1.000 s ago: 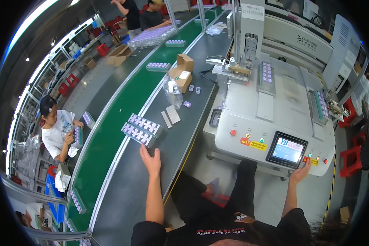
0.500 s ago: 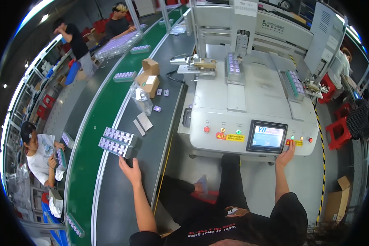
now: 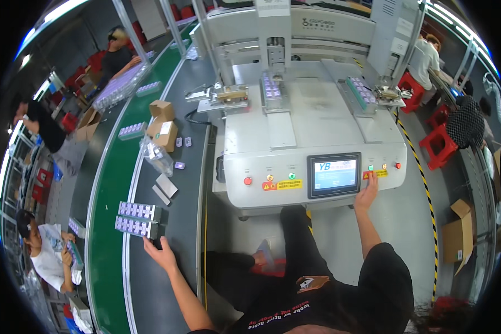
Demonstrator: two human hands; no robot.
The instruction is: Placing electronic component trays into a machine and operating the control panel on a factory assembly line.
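Two fixture trays (image 3: 136,219) filled with small purple-and-white pieces lie side by side where the green conveyor meets the dark bench. At their lower right corner is my left hand (image 3: 161,254), thumb and fingers apart, fingertips at the edge of the nearer tray. It grips nothing. My right hand (image 3: 366,195) reaches up to the front panel of a white machine (image 3: 245,158), its fingertips just below a green button (image 3: 371,167). Those fingers are stretched out and hold nothing; whether they press the button cannot be seen. A lit touchscreen (image 3: 335,174) sits left of that hand.
On the machine bed stand two more filled trays, one in the middle (image 3: 271,92) and one at right (image 3: 362,96). An open carton (image 3: 164,131), a plastic bag (image 3: 156,156) and grey strips (image 3: 165,188) lie on the bench. A co-worker (image 3: 47,253) handles a tray at left.
The whole view has swung to the right, so the bench and machine appear further left. Both hands stay by the same tray corner and button panel.
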